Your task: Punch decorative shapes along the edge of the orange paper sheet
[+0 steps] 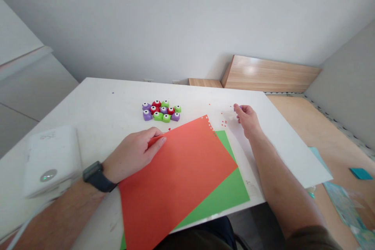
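Observation:
My left hand pinches the upper left edge of an orange-red sheet of paper, thumb on top and fingers beneath. Small punched holes run along that sheet's far right edge. Under it lies a green sheet, partly covered. Off to the right, my right hand is closed around a small purple paper punch, mostly hidden by the fingers. Tiny orange-red cut-outs lie on the table between that hand and the sheet. Beyond my left hand stands a cluster of small purple, red and green paper punches.
A white box-shaped device with a cable sits at the left of the white table. The wall rises behind the table. To the right is a bed with a wooden headboard and a teal item.

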Motion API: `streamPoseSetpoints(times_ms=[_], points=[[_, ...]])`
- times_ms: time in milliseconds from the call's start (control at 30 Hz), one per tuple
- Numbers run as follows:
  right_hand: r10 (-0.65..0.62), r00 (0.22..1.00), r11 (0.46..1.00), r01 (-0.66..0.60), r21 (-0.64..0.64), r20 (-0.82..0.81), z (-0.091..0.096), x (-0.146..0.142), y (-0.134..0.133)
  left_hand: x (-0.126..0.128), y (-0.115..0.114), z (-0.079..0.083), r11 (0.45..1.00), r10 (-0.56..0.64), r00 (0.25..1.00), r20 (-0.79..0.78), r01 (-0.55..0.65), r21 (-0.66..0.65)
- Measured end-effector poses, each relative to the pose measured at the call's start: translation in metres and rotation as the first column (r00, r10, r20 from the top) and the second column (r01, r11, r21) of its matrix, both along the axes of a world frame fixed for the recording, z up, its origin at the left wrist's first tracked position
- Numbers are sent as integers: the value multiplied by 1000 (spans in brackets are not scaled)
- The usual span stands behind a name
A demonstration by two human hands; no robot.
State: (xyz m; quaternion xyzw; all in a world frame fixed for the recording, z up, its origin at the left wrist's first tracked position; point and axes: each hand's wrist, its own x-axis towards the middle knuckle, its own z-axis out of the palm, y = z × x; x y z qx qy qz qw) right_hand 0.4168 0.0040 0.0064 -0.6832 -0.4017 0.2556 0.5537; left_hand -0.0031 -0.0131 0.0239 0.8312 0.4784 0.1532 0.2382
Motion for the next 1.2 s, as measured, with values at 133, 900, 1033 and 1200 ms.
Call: streamPoseSetpoints(times_ms=[133,900,1033,1200], points=[[267,944,962,-275,-11,-196,13,-17,-12,0,0,1,1000,15,1000,16,-15,-17],[562,699,728,-672,-137,-442,25,-27,-31,-3,1,-2,998,51,997,53,-49,-33],[579,695,710,-687,-154,-426,26,-28,-31,-3,1,-2,999,42,998,48,-41,-18],[587,702,704,-688,-174,-403,28,-30,-32,-2,1,0,999,43,998,43,-43,-12]])
